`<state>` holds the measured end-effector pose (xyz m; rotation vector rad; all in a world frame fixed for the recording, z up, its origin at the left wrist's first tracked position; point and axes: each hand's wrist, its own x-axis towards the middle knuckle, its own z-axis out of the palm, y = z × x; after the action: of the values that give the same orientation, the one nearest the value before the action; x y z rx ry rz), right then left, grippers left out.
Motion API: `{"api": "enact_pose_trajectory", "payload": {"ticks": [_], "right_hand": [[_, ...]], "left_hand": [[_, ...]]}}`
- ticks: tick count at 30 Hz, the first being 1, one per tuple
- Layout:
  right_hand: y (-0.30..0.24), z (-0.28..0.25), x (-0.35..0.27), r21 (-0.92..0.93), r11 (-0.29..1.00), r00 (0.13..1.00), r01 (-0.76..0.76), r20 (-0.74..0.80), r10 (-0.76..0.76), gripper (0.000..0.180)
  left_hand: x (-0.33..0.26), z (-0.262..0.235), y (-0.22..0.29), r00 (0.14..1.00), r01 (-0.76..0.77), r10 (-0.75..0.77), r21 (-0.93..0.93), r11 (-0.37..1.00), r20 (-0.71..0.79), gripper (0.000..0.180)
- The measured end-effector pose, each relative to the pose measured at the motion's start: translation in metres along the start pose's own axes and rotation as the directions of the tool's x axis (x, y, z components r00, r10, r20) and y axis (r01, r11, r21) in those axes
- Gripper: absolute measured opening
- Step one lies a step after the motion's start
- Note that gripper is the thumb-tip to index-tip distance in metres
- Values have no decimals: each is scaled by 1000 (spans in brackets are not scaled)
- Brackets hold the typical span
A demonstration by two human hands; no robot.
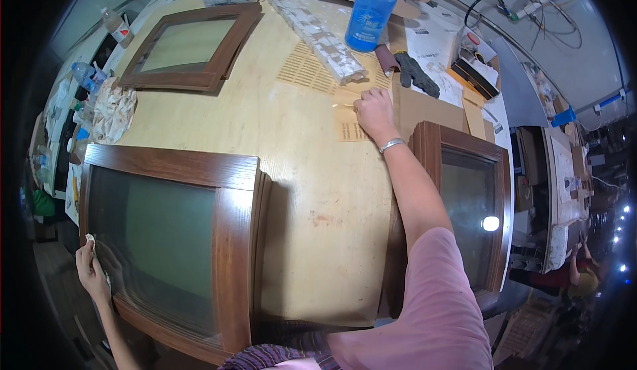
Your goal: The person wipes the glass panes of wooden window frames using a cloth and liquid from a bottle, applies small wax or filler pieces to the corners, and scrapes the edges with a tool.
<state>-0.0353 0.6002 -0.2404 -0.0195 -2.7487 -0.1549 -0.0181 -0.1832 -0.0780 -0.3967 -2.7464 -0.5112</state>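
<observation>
Head view: label peeling, I'd guess.
Right grip (375,115): at label sheet (352,132), can't tell if pinching.
Left grip (93,270): clutching rag (90,239) by framed pane (162,227).
Next: probably steady lift.

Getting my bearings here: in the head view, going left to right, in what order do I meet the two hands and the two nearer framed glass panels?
Left hand → left brown-framed panel → right hand → right brown-framed panel.

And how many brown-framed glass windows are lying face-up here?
3: the near-left window, the near-right window and the far-left window. More may be hidden underneath.
</observation>
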Motion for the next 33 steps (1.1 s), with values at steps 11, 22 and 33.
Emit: {"api": "enact_pose_trajectory", "payload": {"ticks": [11, 22, 33], "right_hand": [[-1, 1, 2, 255, 945, 979, -206, 63, 196, 3], [4, 3, -7, 410, 863, 955, -296, 115, 273, 4], [-2, -2, -19, 360, 906, 969, -220, -26, 246, 5]], "left_hand": [[3, 1, 9, 1000, -27, 27, 14, 1000, -14, 28], [4, 2, 15, 1000, -1, 2, 22, 1000, -19, 28], [6, 1, 24, 999, -26, 27, 58, 998, -17, 28]]}}
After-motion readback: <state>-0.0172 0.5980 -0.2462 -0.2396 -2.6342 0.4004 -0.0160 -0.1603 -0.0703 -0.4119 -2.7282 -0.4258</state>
